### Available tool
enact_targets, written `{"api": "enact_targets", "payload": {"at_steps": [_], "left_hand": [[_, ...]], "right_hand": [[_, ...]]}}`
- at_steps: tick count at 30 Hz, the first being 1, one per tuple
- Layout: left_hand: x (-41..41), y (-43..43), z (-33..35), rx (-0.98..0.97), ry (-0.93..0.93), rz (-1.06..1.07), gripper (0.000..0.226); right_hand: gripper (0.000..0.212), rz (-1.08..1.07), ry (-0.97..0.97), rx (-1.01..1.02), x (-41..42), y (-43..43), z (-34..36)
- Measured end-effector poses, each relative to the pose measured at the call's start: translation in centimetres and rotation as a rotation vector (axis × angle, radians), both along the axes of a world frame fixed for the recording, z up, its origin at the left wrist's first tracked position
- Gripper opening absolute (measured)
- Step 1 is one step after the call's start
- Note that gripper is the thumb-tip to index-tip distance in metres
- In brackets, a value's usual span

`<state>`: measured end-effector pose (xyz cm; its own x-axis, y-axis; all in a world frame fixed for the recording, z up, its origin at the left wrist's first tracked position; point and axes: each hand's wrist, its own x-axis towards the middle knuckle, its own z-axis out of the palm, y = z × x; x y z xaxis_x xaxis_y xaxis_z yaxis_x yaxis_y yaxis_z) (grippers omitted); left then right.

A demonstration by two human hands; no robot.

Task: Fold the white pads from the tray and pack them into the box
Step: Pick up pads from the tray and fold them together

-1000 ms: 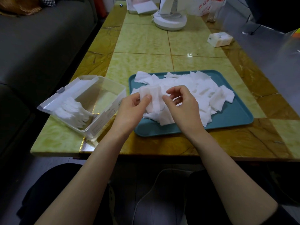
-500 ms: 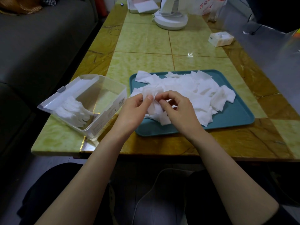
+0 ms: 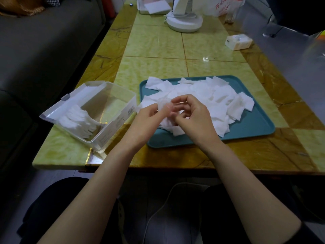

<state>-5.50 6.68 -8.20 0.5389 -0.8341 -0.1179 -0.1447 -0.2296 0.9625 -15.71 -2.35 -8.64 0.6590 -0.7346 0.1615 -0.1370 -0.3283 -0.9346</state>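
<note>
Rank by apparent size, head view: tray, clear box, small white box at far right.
1. tray
2. clear box, somewhat smaller
3. small white box, by far the smallest, though it sits farther from the camera

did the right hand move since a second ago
Yes: the right hand has shifted slightly left over the tray, toward the left hand; both pinch the pad.

Left hand (image 3: 149, 118) and right hand (image 3: 192, 117) close together, fingers curled on one white pad (image 3: 162, 103)
</note>
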Motion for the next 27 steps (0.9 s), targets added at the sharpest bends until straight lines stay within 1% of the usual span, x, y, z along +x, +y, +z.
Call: {"api": "enact_targets", "payload": {"at_steps": [1,3,4,6,7,8,9,10,12,14,16,18,19,20,22,24,26,27], "left_hand": [[0.0,0.0,-0.1,-0.007,-0.016,-0.002,0.049],[0.1,0.0,0.0,-0.018,-0.026,0.035,0.019],[0.2,-0.1,0.0,-0.018,-0.025,0.072,0.013],[0.4,-0.2,-0.1,-0.012,-0.035,0.125,0.017],[0.4,-0.2,0.0,-0.012,-0.045,0.140,0.026],[0.5,-0.1,0.0,-0.015,-0.057,0.154,0.038],[0.5,-0.1,0.0,-0.021,-0.059,0.166,0.044],[0.6,-0.1,0.0,-0.031,-0.052,0.175,0.045],[0.8,0.0,0.1,-0.042,-0.032,0.190,0.032],[1.0,-0.1,-0.2,-0.049,-0.017,0.210,0.019],[1.1,-0.1,-0.2,-0.058,-0.028,0.217,0.013],[1.3,-0.1,-0.3,-0.064,-0.036,0.220,0.011],[1.3,-0.1,-0.3,-0.064,-0.038,0.219,0.012],[1.3,0.0,-0.3,-0.059,-0.042,0.219,0.013],[1.3,0.1,-0.3,-0.054,-0.043,0.217,0.012],[1.3,0.1,-0.2,-0.051,-0.053,0.224,0.015],[1.4,0.1,-0.1,-0.050,-0.052,0.235,0.018],[1.4,0.1,-0.1,-0.051,-0.051,0.235,0.017]], "right_hand": [[0.021,-0.001,0.001,0.009,0.0,-0.1,0.0],[0.018,0.005,-0.005,0.008,0.0,-0.2,0.0],[0.017,0.002,-0.010,0.004,0.0,-0.3,0.0],[0.016,-0.033,0.016,-0.018,-0.3,-0.9,0.0],[0.016,-0.047,0.067,-0.053,-0.4,-1.3,-0.1],[0.018,-0.047,0.144,-0.102,-0.6,-1.8,-0.2],[0.021,-0.029,0.245,-0.168,-0.9,-2.1,-0.5],[0.025,-0.003,0.364,-0.259,-1.0,-2.3,-0.8],[0.038,0.057,0.582,-0.463,-1.2,-2.3,-1.4],[0.050,0.096,0.700,-0.597,-1.3,-1.9,-1.9],[0.053,0.085,0.755,-0.705,-1.2,-1.7,-2.1],[0.049,0.046,0.781,-0.799,-1.1,-1.5,-2.2],[0.045,0.028,0.778,-0.810,-1.0,-1.4,-2.2],[0.040,0.015,0.766,-0.796,-1.0,-1.4,-2.2],[0.033,-0.005,0.714,-0.701,-1.0,-1.4,-2.1],[0.037,-0.042,0.605,-0.509,-0.9,-1.7,-2.1],[0.047,-0.089,0.482,-0.308,-0.7,-2.0,-2.1],[0.052,-0.107,0.447,-0.253,-0.5,-2.1,-2.1]]}}
